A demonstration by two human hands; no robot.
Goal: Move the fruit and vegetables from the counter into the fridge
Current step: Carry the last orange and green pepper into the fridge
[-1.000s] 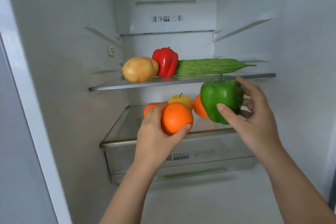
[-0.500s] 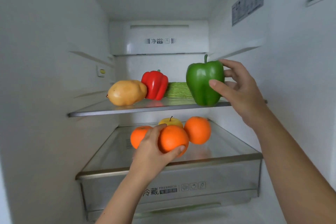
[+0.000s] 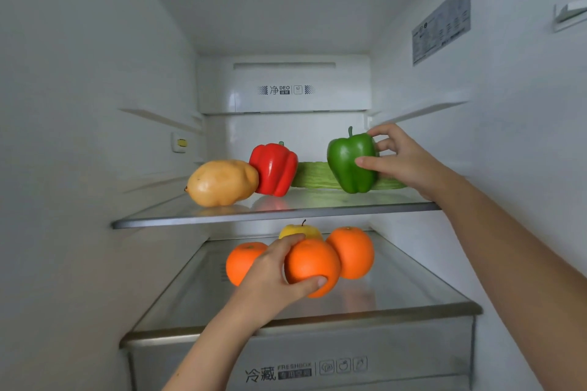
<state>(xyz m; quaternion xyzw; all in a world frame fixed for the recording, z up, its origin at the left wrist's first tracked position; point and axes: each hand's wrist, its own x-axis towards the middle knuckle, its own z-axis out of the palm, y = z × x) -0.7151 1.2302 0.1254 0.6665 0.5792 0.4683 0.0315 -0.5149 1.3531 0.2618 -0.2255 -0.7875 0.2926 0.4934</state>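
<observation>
My right hand [image 3: 400,159] grips a green bell pepper [image 3: 347,165], which stands upright on the upper glass shelf [image 3: 222,220] in front of a ridged green gourd [image 3: 313,175]. A red bell pepper [image 3: 273,169] and a tan potato [image 3: 222,182] sit to its left on that shelf. My left hand [image 3: 276,276] holds an orange [image 3: 313,267] just above the lower glass shelf [image 3: 413,289]. Two more oranges [image 3: 352,251] [image 3: 241,260] and a yellow apple [image 3: 300,230] lie behind it.
Under the lower shelf is a clear crisper drawer [image 3: 317,362] with printed labels. White fridge walls close in on both sides, with empty shelf rails [image 3: 419,109] above. The right part of the lower shelf is bare glass.
My right hand has carried the green pepper up from below the upper shelf and set it onto that shelf. My left hand has pushed the orange further in over the lower shelf.
</observation>
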